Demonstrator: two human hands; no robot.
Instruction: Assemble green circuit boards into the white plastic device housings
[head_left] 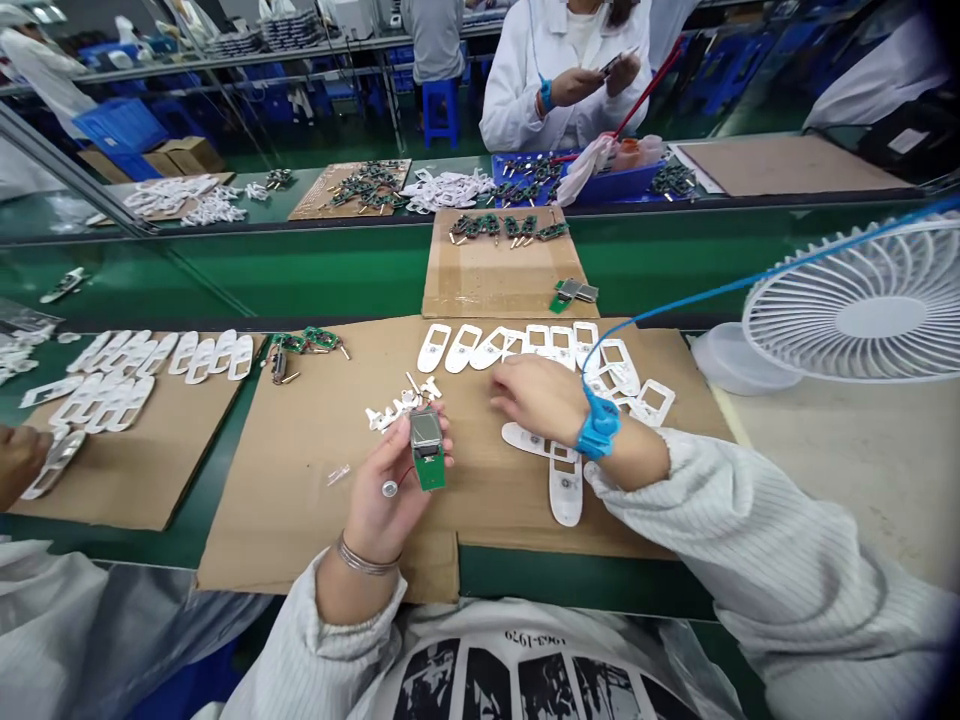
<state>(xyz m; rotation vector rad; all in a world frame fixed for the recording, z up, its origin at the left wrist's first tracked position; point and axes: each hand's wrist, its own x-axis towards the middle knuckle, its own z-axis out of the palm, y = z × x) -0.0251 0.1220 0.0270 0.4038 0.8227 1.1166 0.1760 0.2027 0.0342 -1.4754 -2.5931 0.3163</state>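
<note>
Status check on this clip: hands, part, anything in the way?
Left hand gripping green circuit board. Right hand over white plastic shells, grip hidden. Small loose parts beside board, not blocking.

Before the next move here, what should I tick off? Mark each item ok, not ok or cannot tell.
1. Left hand grips green circuit board: ok.
2. Right hand holding one of the white shells: cannot tell.
3. Blue wrist strap on right wrist: ok.
4. Blue cord clear of fan: cannot tell.
5. Shells lie on cardboard, near right hand: ok.
</note>
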